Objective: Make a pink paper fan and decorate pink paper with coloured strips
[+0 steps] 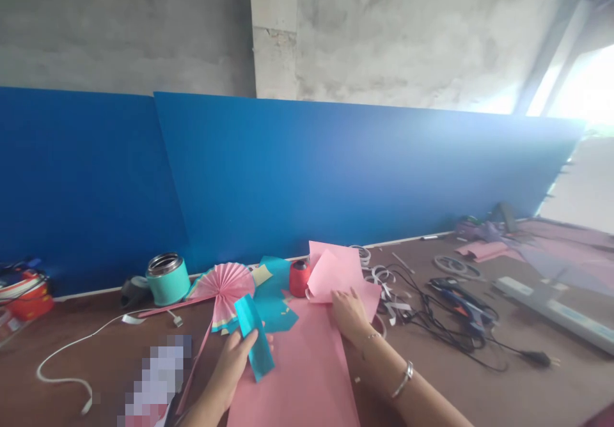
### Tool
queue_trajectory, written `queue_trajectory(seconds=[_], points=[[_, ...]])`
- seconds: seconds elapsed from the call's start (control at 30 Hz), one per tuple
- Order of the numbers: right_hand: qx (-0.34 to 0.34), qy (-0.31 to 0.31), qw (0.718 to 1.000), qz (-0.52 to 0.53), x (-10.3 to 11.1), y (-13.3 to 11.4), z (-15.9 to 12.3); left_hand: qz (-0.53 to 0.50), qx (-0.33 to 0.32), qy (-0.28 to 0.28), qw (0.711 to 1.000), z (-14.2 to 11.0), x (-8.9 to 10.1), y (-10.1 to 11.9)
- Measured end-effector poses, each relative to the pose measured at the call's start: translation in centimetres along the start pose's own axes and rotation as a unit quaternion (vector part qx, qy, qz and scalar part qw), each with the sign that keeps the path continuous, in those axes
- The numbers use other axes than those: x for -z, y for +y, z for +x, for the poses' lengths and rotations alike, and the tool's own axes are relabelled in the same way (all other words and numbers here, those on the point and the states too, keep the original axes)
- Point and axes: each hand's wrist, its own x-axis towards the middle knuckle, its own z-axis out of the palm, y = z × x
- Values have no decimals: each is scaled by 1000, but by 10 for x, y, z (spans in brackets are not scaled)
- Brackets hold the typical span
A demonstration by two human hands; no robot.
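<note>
Teal folded strip (254,337): pinched between the fingers of the left hand (240,350), tilted, above a long pink sheet (297,376). Right hand (351,312): fingers resting on pink paper pieces (336,273); grip, cannot tell. Beside these, one red container (300,279). Further left, one pleated pink fan (229,286); one turquoise container (167,280), open, upright. Right: white strips (396,305), black cable (432,318), white power strip (556,315). All on brown tabletop (407,388).

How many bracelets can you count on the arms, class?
2: a thin bracelet by the right hand, and a thicker bracelet farther up that forearm. None shows on the left arm.
</note>
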Motion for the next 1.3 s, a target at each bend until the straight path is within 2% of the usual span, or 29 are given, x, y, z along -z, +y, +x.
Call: queue_trajectory(seconds=[0.07, 0.13, 0.23, 0.27, 0.3, 0.33, 0.4, 0.47, 0.53, 0.73, 0.8, 0.93, 0.97, 1.0, 1.03, 1.07, 1.1, 1.13, 1.23, 1.3], points=[[-13, 24, 1000, 11, 4, 2, 6, 6, -3, -3, 1000, 3, 4, -3], [-37, 62, 997, 18, 14, 3, 12, 29, -16, 18, 999, 6, 7, -7], [-58, 146, 986, 49, 33, -8, 19, 54, -40, 47, 997, 11, 10, -10], [-41, 194, 976, 87, 38, -16, 22, 52, -43, 44, 997, 11, 10, -11], [6, 225, 967, 123, 43, -25, 24, 44, -46, 38, 997, 12, 9, -11], [64, 225, 961, 147, 47, -36, 26, 35, -48, 32, 998, 12, 9, -11], [146, 174, 961, 157, 49, -58, 28, 26, -50, 35, 998, 12, 9, -11], [185, 111, 968, 130, 47, -74, 29, 33, -54, 49, 997, 12, 9, -11], [196, 93, 969, 114, 44, -81, 29, 45, -58, 58, 996, 13, 10, -12], [137, 181, 972, 59, 49, -77, 25, 10, -38, 16, 999, 11, 6, -11], [173, 174, 968, 53, 50, -82, 20, -9, -32, 25, 999, 9, 5, -8], [301, 143, 940, 74, 43, -89, 10, -35, -34, 66, 997, 9, 6, -3], [303, 153, 936, 91, 40, -87, 12, -37, -38, 76, 996, 10, 7, -3], [280, 171, 938, 114, 36, -83, 15, -35, -44, 85, 995, 12, 9, -4], [222, 196, 944, 144, 32, -77, 21, -29, -50, 95, 994, 15, 11, -6], [134, 218, 949, 182, 28, -70, 29, -20, -56, 106, 993, 17, 14, -9], [51, 211, 949, 228, 22, -63, 38, -8, -62, 118, 991, 20, 16, -12], [-5, 175, 946, 273, 16, -57, 46, 5, -65, 131, 989, 22, 18, -14], [-16, 110, 946, 306, -4, -44, 67, 37, -63, 163, 984, 27, 22, -21], [-18, 92, 943, 318, -16, -43, 73, 43, -60, 175, 982, 28, 23, -22]])
